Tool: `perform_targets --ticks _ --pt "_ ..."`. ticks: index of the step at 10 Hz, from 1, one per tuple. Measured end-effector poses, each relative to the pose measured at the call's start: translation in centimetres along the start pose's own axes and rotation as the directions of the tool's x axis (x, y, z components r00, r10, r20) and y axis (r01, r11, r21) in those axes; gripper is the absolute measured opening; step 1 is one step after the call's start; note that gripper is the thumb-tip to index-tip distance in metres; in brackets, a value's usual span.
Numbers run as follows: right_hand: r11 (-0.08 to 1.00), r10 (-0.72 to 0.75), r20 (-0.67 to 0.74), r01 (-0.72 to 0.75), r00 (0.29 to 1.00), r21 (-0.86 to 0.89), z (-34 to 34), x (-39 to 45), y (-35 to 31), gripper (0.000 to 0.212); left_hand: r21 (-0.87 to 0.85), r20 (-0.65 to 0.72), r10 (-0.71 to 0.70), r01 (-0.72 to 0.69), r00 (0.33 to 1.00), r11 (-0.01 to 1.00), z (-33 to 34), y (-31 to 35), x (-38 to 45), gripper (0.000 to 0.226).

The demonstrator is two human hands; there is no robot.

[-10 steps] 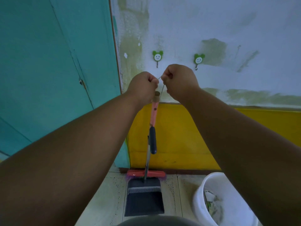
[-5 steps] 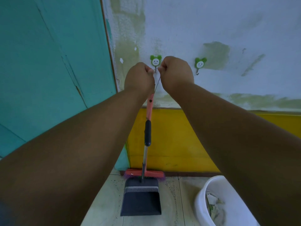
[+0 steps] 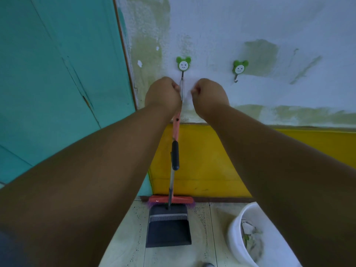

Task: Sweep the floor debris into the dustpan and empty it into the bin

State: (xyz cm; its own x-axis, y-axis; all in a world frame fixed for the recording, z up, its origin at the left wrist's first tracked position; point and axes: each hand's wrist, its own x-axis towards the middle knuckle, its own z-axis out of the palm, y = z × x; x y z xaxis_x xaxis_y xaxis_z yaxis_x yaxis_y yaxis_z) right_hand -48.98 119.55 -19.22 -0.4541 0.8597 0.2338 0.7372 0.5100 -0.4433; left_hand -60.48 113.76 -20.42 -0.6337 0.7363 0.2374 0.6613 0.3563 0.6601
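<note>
White bin [image 3: 234, 234] with debris at the floor's right; dustpan [image 3: 168, 229] and broom [image 3: 175, 132] hang by a loop from the left hook [image 3: 183, 64]. Left hand [image 3: 163, 93] pinches the loop; right hand [image 3: 211, 94] curled, holding nothing visible.

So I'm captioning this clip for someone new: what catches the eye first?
Two hands, left and right, are raised at a green smiley hook on the wall. From it hangs a broom with a dark dustpan below. A white bin sits at lower right.
</note>
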Motion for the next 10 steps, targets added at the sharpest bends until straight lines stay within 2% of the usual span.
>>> perform_targets --ticks 2,3,4,6,7,8,9,10 --pt "0.963 0.015 0.122 -0.047 0.992 0.265 1.8 -1.1 -0.7 0.011 -0.025 0.022 -0.019 0.019 1.000 0.999 -0.1 -0.2 -0.6 0.011" --pt "0.972 0.016 0.137 -0.047 0.990 0.229 1.4 -0.6 -1.1 0.006 -0.126 0.066 -0.095 0.103 0.993 0.987 0.4 -0.3 -1.2 0.012" --pt "0.980 0.054 0.123 -0.076 0.991 0.186 1.0 -0.1 -0.8 0.006 -0.205 0.102 -0.104 0.123 0.989 0.971 0.8 0.0 -1.4 0.018" --pt "0.979 0.102 0.176 -0.130 0.979 0.154 0.9 -0.2 -1.5 0.010 -0.263 0.200 -0.115 0.166 0.973 0.950 -0.1 -0.4 -1.7 0.009" --pt "0.982 0.109 0.168 -0.133 0.980 0.137 0.5 -1.4 -2.0 0.015 -0.291 0.220 -0.079 0.143 0.972 0.946 -0.8 -0.4 -3.1 0.013" --pt "0.984 0.108 0.145 -0.127 0.983 0.126 0.2 -3.0 -2.4 0.023 -0.245 0.258 0.006 0.059 0.966 0.968 -1.5 -0.4 -4.5 0.019" --pt "0.978 0.129 0.114 -0.145 0.985 0.150 -1.0 -5.4 -3.0 0.025 -0.189 0.265 0.063 -0.012 0.962 0.982 -2.9 -0.1 -5.7 0.018" --pt "0.976 0.158 0.050 -0.164 0.986 0.144 -2.1 -7.4 -3.7 0.027 -0.046 0.206 0.135 -0.128 0.969 0.991 -4.4 0.2 -6.9 0.036"
